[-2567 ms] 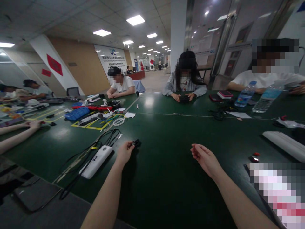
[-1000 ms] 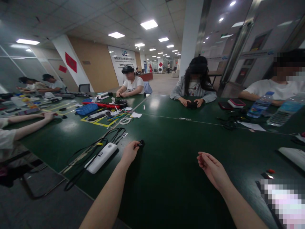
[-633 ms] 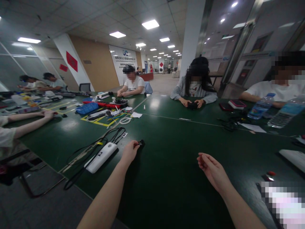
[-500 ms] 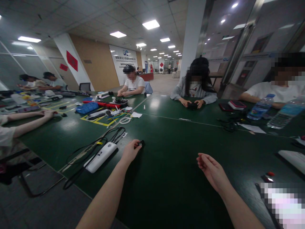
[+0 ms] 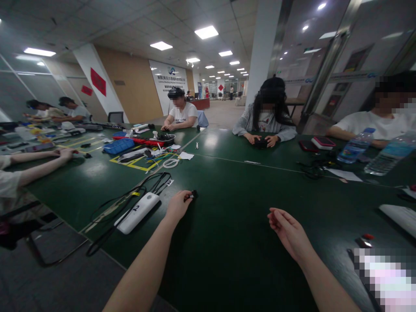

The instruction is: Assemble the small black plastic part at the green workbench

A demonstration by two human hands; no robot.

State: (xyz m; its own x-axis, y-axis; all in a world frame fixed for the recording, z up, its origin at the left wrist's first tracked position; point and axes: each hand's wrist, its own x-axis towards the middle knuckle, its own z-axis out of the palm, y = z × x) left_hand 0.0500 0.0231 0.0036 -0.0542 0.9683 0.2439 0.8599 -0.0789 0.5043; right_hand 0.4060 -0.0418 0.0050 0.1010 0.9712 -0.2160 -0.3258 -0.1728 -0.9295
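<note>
My left hand is closed in a pinch over the green table, just right of a white power bank marked 2. Between its thumb and fingertips is a small black object with a lighter spot; its kind is too small to make out. Well apart on the right, my right hand hovers with the fingers curled and the thumb pressed against them. Nothing shows in that hand.
Black cables lie beside the power bank. Farther back are a blue basket and a white coiled cord. Water bottles, a phone and a small red-topped item are on the right. Co-workers sit around the table.
My hands have hardly moved; the black object in my left hand looks slightly turned. Across the table, a co-worker's hands have shifted a little around a dark item.
</note>
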